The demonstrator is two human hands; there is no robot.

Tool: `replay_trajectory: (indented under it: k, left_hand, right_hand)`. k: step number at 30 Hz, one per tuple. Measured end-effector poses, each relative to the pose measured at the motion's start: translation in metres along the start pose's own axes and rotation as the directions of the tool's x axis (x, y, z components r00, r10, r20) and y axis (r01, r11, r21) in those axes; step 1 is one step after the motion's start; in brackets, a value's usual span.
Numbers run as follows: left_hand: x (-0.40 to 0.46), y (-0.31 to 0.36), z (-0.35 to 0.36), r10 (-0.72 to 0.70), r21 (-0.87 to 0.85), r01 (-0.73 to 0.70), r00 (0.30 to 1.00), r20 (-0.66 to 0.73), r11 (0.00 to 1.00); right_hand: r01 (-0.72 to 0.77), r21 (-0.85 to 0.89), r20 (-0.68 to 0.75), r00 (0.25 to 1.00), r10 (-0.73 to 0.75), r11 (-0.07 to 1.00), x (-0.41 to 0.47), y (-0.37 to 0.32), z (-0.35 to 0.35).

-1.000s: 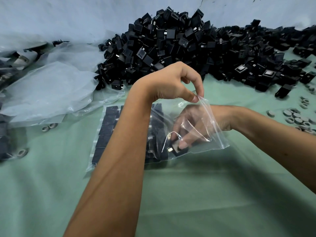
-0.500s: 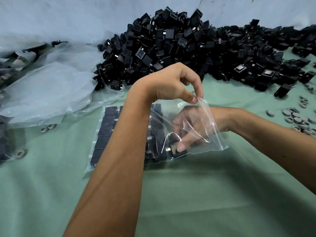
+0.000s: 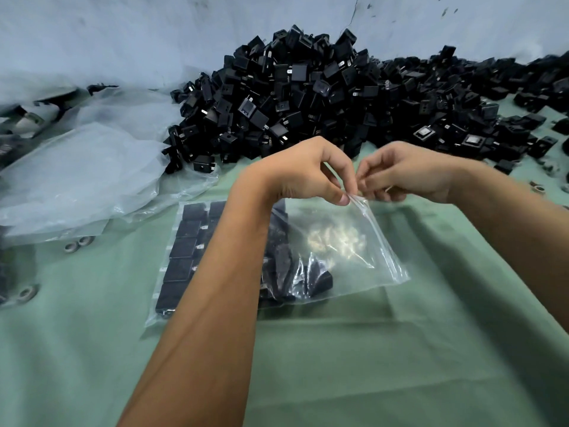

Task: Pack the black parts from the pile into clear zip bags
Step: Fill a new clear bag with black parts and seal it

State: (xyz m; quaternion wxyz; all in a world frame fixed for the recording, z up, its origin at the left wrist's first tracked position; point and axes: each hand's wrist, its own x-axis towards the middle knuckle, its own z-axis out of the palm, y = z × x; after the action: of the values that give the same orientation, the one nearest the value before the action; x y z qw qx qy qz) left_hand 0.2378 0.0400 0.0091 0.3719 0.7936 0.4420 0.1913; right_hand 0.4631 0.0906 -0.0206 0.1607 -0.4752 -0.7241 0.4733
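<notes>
A clear zip bag [image 3: 348,251] lies on the green cloth, its left part filled with rows of black parts [image 3: 184,251]. My left hand [image 3: 308,171] pinches the bag's top corner at the zip strip between thumb and forefinger. My right hand [image 3: 400,171] is just to the right of it, outside the bag, fingers curled at the same corner; it is blurred, so its hold on the strip is unclear. A big pile of black parts [image 3: 308,97] lies behind both hands.
Loose clear plastic sheets [image 3: 86,167] lie at the left. Small grey rings [image 3: 74,245] are scattered on the green cloth [image 3: 338,365] at the left and far right. A pale wall rises behind the pile.
My right hand has come out of the bag, leaving a black part inside, and risen to the bag's top corner beside my left hand. The left hand still pinches that corner.
</notes>
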Motion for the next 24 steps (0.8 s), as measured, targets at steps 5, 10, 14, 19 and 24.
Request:
replay_trajectory:
  k: [5,10,14,19,24]
  left_hand:
    - [0.001,-0.002,0.005,-0.022,-0.029,0.023,1.000,0.013,0.999]
    - [0.001,-0.001,0.002,-0.017,-0.037,0.018,1.000,0.013,0.999]
    - [0.001,-0.003,0.001,-0.017,-0.040,0.018,1.000,0.019,0.999]
    - [0.001,-0.006,-0.001,-0.040,-0.018,0.040,0.999,0.016,0.999]
    - [-0.001,0.001,-0.001,-0.028,-0.010,0.028,1.000,0.007,1.000]
  right_hand:
    - [-0.136,-0.649,-0.453,0.860,-0.236,0.748,0.049,0.016,0.007]
    - [-0.052,-0.802,-0.288,0.907,-0.308,0.595,0.067,0.019,0.003]
    - [-0.068,-0.693,-0.372,0.887,-0.275,0.718,0.056,0.012,0.001]
    - [0.078,-0.107,-0.205,0.974,-0.099,0.991,-0.009,0.000,-0.013]
    - [0.064,-0.031,0.306,0.951,-0.051,0.997,-0.052,-0.006,0.009]
